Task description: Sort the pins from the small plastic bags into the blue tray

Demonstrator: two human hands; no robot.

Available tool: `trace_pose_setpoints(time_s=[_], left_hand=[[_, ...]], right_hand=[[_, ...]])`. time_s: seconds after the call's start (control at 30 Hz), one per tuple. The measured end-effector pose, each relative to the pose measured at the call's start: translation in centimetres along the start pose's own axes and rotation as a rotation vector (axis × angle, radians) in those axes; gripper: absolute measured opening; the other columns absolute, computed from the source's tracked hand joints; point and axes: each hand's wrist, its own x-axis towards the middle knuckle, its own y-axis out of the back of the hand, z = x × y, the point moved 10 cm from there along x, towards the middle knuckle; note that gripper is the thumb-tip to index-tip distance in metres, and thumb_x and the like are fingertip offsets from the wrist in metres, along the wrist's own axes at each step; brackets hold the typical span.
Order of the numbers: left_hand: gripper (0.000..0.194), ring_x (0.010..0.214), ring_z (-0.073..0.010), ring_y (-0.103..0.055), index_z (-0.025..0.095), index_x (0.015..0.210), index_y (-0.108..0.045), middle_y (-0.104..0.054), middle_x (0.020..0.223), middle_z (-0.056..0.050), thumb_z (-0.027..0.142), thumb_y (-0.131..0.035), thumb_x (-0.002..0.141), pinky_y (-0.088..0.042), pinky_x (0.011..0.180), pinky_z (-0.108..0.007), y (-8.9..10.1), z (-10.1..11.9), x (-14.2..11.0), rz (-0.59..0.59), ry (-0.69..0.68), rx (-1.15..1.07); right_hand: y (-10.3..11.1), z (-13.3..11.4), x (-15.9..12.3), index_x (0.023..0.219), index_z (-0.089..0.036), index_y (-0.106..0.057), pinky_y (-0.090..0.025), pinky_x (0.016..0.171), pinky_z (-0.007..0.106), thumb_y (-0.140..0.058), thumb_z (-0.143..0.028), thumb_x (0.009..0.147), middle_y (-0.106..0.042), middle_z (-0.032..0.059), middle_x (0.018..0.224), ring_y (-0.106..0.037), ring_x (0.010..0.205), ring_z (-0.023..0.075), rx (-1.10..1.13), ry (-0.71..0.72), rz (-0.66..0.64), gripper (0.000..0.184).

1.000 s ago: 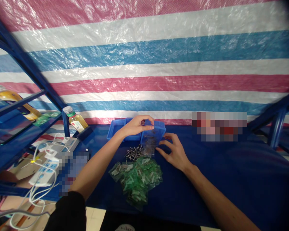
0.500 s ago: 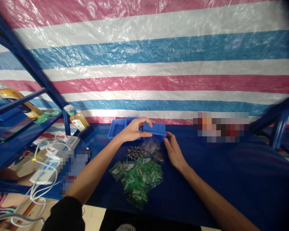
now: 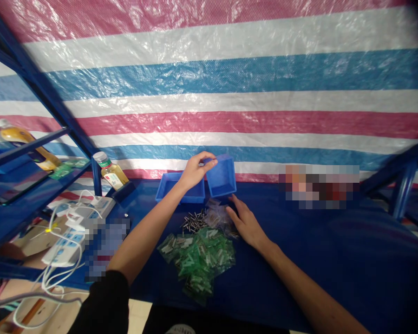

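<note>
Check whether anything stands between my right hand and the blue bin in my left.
Nothing visible does: the right hand has its fingertips just below the lower edge of the tilted blue bin in the left hand. The clear bags lie beside those fingers, to the left, not across the gap.

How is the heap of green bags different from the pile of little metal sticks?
The green bags are see-through green, but the metal sticks are silvery and dark. The green bags make a big heap; the metal sticks make a smaller one. The green bags lie closer to the person than the metal sticks do. Both are on the blue table.
</note>
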Motion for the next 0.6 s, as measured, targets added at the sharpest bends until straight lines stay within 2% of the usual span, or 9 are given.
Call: trace_pose_setpoints(time_s=[0.03,0.13,0.33,0.4,0.5,0.53,0.6], left_hand=[[0.022,0.108,-0.0206,-0.064,0.017,0.102,-0.067,-0.072,0.112,-0.008,0.038,-0.062,0.095,-0.046,0.101,-0.035,0.1,-0.9,0.8,0.032,0.015,0.047],[0.028,0.098,-0.0196,-0.064,0.016,0.100,-0.069,-0.072,0.103,-0.005,0.040,-0.056,0.099,-0.047,0.095,-0.031,-0.9,-3.5,2.9,0.024,0.054,0.185],[0.031,0.084,-0.0191,-0.063,0.018,0.095,-0.073,-0.072,0.088,-0.003,0.041,-0.052,0.101,-0.045,0.084,-0.028,-3.2,-7.6,4.8,-0.036,0.135,0.440],[0.032,0.084,-0.0200,-0.064,0.018,0.091,-0.073,-0.072,0.085,-0.004,0.040,-0.053,0.101,-0.044,0.083,-0.029,-3.5,-8.2,4.9,-0.031,0.149,0.462],[0.031,0.085,-0.0214,-0.065,0.019,0.089,-0.075,-0.073,0.085,-0.006,0.042,-0.056,0.099,-0.045,0.083,-0.029,-3.7,-8.8,4.8,-0.029,0.166,0.480],[0.031,0.086,-0.0218,-0.066,0.019,0.089,-0.075,-0.073,0.086,-0.007,0.042,-0.057,0.099,-0.045,0.083,-0.029,-3.7,-9.0,4.7,-0.031,0.170,0.484],[0.031,0.087,-0.0227,-0.066,0.020,0.088,-0.076,-0.074,0.087,-0.008,0.043,-0.058,0.098,-0.045,0.083,-0.030,-3.7,-9.3,4.5,-0.038,0.179,0.489]], right_hand=[[-0.3,-0.5,-0.1,0.156,-0.021,-0.042,-0.034,0.121,0.058,-0.043,-0.056,0.105,-0.051,0.0155,0.153,-0.045,0.145,0.0322,-0.039,0.040,-0.020,0.062],[-0.7,-2.1,-0.4,0.154,-0.023,-0.044,-0.032,0.124,0.056,-0.044,-0.053,0.105,-0.047,0.0132,0.157,-0.039,0.149,0.0304,-0.110,0.153,-0.061,0.058],[0.0,-3.0,-0.4,0.141,-0.023,-0.058,-0.041,0.117,0.052,-0.042,-0.048,0.107,-0.058,0.0132,0.143,-0.049,0.138,0.0293,-0.183,0.187,-0.032,0.045],[-0.7,-3.3,-0.5,0.146,-0.024,-0.055,-0.037,0.120,0.054,-0.039,-0.047,0.108,-0.053,0.0127,0.150,-0.043,0.144,0.0300,-0.234,0.225,-0.095,0.047],[-2.5,-3.9,-0.7,0.158,-0.029,-0.039,-0.032,0.121,0.058,-0.038,-0.048,0.108,-0.042,0.0081,0.162,-0.030,0.153,0.0312,-0.302,0.291,-0.232,0.053],[-2.9,-4.1,-0.7,0.160,-0.031,-0.035,-0.031,0.121,0.059,-0.037,-0.049,0.108,-0.041,0.0071,0.163,-0.029,0.154,0.0313,-0.314,0.300,-0.259,0.055],[-3.1,-4.4,-0.6,0.159,-0.030,-0.038,-0.031,0.120,0.060,-0.039,-0.051,0.107,-0.044,0.0077,0.161,-0.032,0.153,0.0324,-0.331,0.311,-0.272,0.055]])
